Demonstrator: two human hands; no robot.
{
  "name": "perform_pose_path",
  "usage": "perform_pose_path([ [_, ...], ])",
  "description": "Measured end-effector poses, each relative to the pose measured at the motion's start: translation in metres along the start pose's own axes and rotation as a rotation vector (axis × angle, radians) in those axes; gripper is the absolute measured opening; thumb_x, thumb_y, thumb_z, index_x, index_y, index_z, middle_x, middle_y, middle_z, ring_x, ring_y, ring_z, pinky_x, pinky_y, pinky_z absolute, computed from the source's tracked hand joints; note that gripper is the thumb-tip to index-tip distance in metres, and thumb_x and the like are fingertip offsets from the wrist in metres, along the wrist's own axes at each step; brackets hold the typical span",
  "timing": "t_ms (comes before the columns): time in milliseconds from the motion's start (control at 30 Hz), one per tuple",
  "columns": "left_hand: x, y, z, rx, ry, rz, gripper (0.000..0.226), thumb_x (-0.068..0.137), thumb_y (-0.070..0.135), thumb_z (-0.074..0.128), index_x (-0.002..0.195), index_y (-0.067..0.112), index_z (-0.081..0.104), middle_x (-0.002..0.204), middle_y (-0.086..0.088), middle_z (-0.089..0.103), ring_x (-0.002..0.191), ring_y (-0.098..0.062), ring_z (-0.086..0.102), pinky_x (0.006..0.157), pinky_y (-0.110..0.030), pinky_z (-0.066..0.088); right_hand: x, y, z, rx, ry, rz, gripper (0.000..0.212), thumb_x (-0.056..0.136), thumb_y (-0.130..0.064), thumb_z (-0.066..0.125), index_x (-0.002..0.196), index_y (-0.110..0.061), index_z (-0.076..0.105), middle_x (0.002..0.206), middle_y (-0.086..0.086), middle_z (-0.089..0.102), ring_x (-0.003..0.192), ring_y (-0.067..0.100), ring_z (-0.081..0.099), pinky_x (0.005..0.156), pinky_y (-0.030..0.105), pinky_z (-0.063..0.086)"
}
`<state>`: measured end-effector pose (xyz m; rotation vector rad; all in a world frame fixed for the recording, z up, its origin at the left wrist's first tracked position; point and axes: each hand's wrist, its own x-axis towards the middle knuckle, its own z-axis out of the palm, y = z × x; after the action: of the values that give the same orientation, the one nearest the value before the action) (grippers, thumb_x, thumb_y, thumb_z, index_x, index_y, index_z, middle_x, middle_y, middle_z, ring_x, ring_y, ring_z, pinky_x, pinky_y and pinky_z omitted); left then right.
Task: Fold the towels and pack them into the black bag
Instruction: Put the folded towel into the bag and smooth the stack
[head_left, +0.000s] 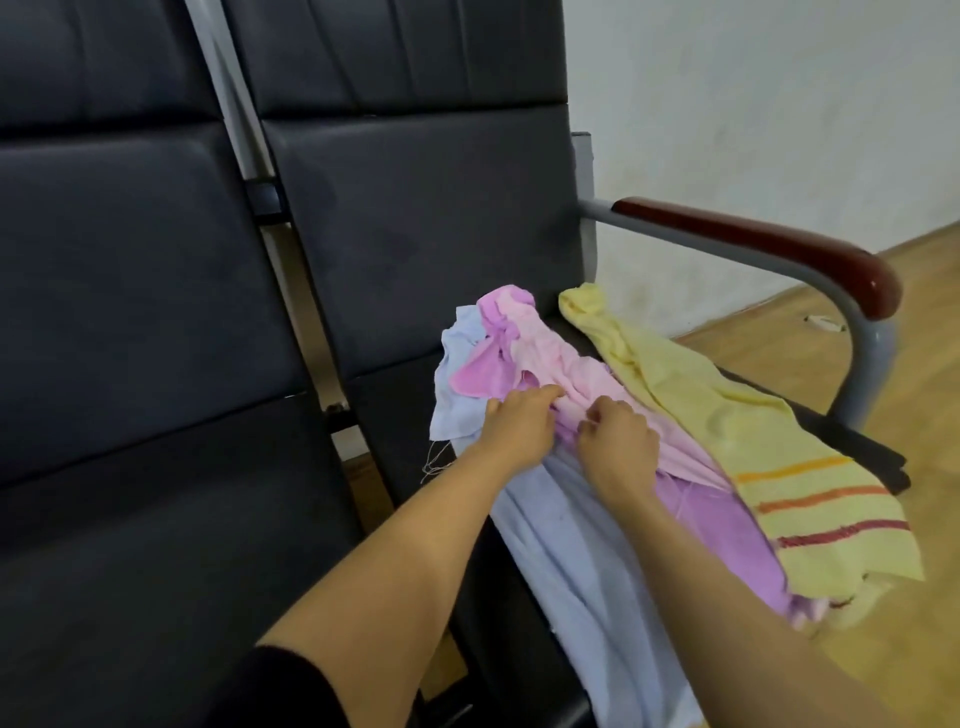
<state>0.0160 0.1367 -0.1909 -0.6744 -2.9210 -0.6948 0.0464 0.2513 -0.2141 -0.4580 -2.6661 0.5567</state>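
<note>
A heap of unfolded towels lies on the right black seat (405, 415). A pale pink towel (550, 358) lies crumpled on top, over a purple towel (727, 530) and a light blue towel (561, 561). A yellow towel (769, 447) with orange and red stripes drapes along the right side. My left hand (519, 421) pinches the pink towel's edge with curled fingers. My right hand (615, 436) grips the same pink towel just beside it. A dark object (878, 457) shows under the yellow towel at the seat's right edge; I cannot tell whether it is the black bag.
The seat belongs to a row of black padded chairs; a second seat (156, 519) lies to the left. A grey metal armrest with a dark red wooden top (753, 244) rises at the right. Beyond it are a wooden floor (924, 364) and a white wall.
</note>
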Motion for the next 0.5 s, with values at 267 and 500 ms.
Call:
perform_pose_path([
  [267,0.003,-0.004,-0.010,-0.283,0.125,0.011,0.061,0.096,0.009,0.043,0.149,0.032,0.022,0.089,-0.004,0.055,0.086,-0.022,0.054,0.091,-0.043,0.047,0.004,-0.025,-0.025,0.496,0.324,-0.140,0.009,0.092,-0.008,0.048,0.084,-0.012,0.050,0.077,0.006,0.058,0.074,0.029,0.054,0.070,0.041,0.042],
  [500,-0.011,0.010,-0.052,-0.526,0.162,-0.064,0.013,0.098,0.014,0.045,0.104,0.020,0.054,0.076,0.008,0.051,0.068,-0.004,0.049,0.055,-0.005,0.041,-0.005,-0.056,-0.051,0.736,0.316,-0.353,0.012,0.094,-0.015,0.049,0.093,-0.007,0.059,0.084,0.004,0.061,0.075,0.017,0.057,0.066,0.026,0.047],
])
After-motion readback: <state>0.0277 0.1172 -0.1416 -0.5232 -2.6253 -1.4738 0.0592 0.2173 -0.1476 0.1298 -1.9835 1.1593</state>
